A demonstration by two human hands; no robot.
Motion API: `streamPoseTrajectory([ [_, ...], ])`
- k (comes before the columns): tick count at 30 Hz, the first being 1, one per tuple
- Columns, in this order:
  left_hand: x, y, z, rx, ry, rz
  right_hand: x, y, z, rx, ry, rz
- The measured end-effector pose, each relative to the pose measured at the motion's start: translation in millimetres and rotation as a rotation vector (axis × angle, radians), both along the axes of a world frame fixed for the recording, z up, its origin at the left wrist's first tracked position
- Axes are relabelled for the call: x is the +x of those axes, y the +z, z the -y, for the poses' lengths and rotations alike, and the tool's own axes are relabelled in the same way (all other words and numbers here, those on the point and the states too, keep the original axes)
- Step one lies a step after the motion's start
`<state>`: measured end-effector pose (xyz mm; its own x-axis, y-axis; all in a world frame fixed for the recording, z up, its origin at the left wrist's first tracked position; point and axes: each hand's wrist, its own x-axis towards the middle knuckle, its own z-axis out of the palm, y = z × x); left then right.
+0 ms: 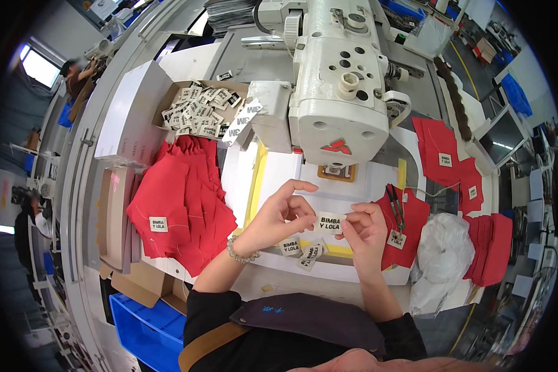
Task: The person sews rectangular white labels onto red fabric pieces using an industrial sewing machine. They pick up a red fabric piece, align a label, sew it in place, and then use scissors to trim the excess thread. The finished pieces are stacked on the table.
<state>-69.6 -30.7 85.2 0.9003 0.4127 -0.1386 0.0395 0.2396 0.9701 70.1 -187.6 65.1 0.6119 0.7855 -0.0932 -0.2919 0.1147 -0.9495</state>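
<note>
Between my hands is a small white rectangular label (329,224) with black print, held up over the white work plate (273,186). My right hand (366,234) pinches its right edge between thumb and fingers. At its left edge, the thumb and a bent finger of my left hand (284,212) come together on the label, while the index finger stretches out above. Several loose labels (289,247) lie just below, near the front edge. Behind my hands stands the white sewing machine head (338,118), with a brass-coloured frame (337,172) under it.
A pile of red fabric pieces (183,204) lies left, below a box of labels (198,111). On the right are a red piece (409,214) with thread snips (395,208), a clear plastic bag (443,248) and stacked red pieces (493,248). A blue bin (146,335) stands lower left.
</note>
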Motion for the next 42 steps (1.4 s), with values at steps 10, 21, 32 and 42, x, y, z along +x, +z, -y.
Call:
streamPoseTrajectory([
  [10,10,-37,0,0.138,0.021,-0.065,30,-20,-8,-0.178,0.151,0.193],
  [21,35,-68,-15,0.846,0.013,-0.105,92,-53,-70,-0.359,0.151,0.508],
  [32,38,-76,-4,1.421,0.012,-0.202,95,-43,-85,-0.471,0.121,0.863],
  [42,52,-80,5,1.687,0.013,-0.249,94,-33,-90,-0.459,0.147,0.914],
])
